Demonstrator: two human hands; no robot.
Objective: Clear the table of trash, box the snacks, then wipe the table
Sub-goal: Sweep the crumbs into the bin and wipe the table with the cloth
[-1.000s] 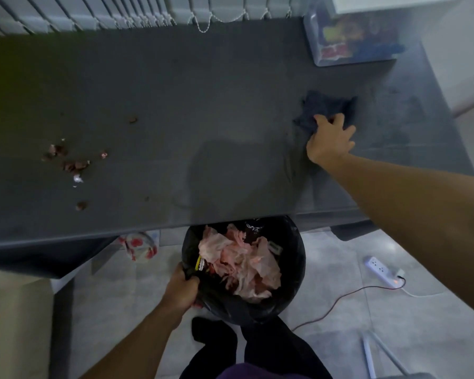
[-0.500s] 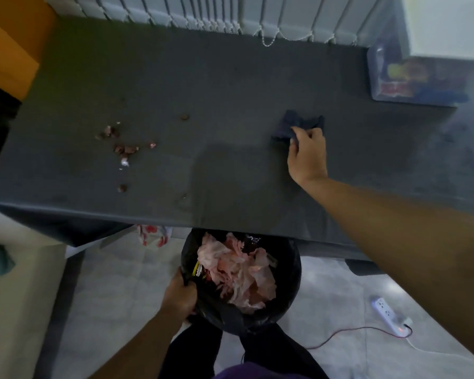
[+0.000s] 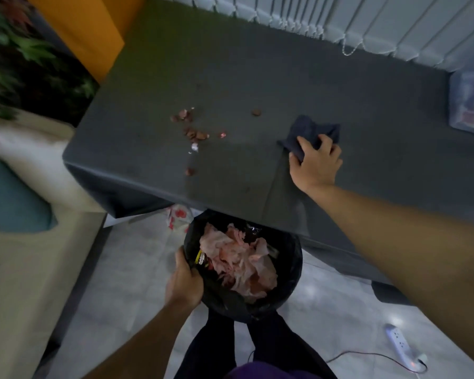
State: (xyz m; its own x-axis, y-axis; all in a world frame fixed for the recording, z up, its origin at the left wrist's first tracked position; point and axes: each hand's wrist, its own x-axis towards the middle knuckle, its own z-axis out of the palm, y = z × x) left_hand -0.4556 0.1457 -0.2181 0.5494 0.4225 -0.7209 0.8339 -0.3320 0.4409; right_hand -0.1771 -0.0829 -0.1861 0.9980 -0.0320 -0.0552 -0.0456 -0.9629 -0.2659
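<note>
- I'm watching the right hand [image 3: 316, 165] gripping the dark cloth [image 3: 312, 129] on the table [image 3: 257, 64].
- The left hand [image 3: 185, 283] is clutching the bin [image 3: 293, 258] rim below the table edge.
- Crumbs [image 3: 193, 132] are lying left of the cloth.

Bare surface [image 3: 257, 67] is stretching open between the cloth [image 3: 312, 128] and the crumbs [image 3: 193, 132], and along the far side by the blinds [image 3: 381, 20]. A box [image 3: 468, 105] is blocking the right end; the bin [image 3: 292, 261] is sitting below the near edge.
</note>
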